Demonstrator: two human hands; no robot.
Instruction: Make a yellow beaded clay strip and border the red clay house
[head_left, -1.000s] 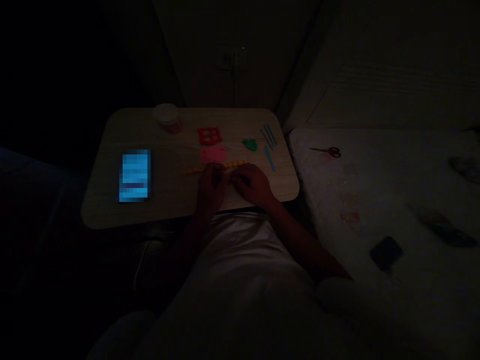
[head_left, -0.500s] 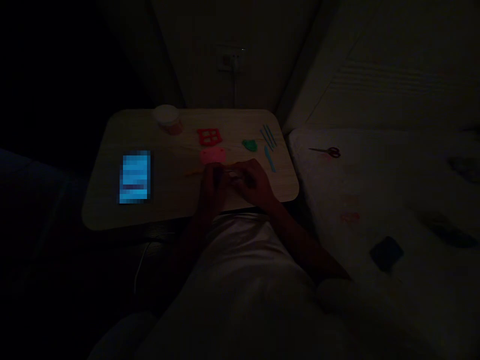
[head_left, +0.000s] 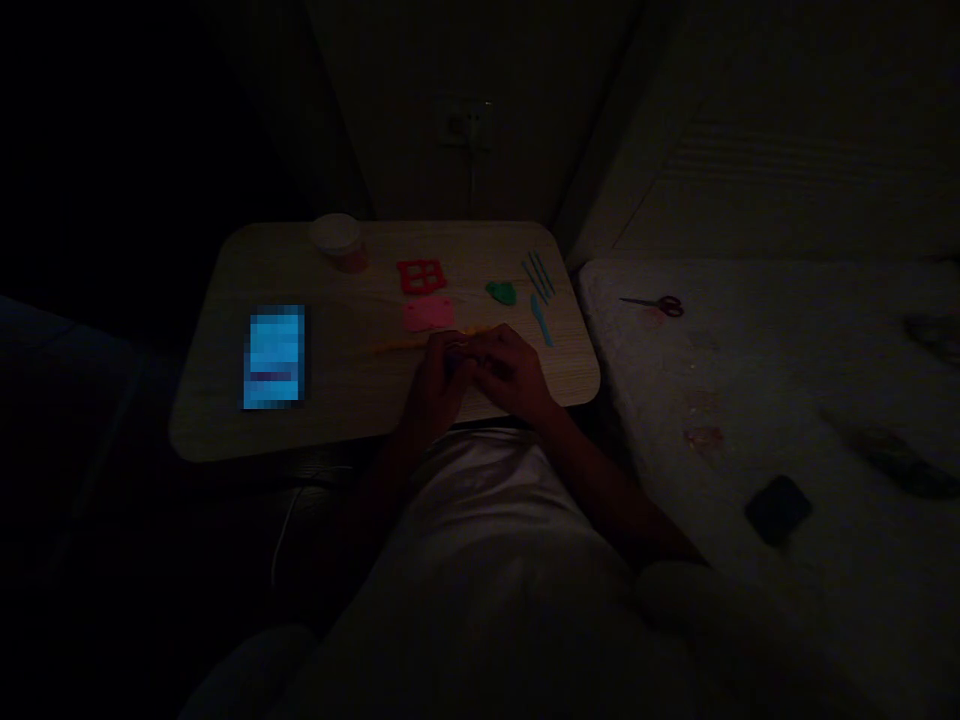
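In dim light my left hand (head_left: pixel 441 378) and my right hand (head_left: pixel 512 372) meet above the near edge of the table. The fingers of both are bent and pressed together. What lies between the fingertips is too dark to name. Just beyond my hands runs an orange-yellow strip (head_left: pixel 401 348), partly hidden by them. A flat pink piece (head_left: pixel 428 314) lies behind it, and farther back is a red window-shaped frame (head_left: pixel 421 276). To the right rests a green lump (head_left: pixel 501 292).
On the table (head_left: pixel 217 400) stand a white tub (head_left: pixel 341 243) and a glowing blurred screen (head_left: pixel 274 357). Thin blue sticks (head_left: pixel 538 275) and a blue plastic knife (head_left: pixel 541 320) lie at the right. Scissors (head_left: pixel 660 305) and a dark square item (head_left: pixel 778 508) rest on the pale surface beyond.
My hands have drawn closer together, the left one shifting slightly right. The view has moved a little; the things on the table lie as before.
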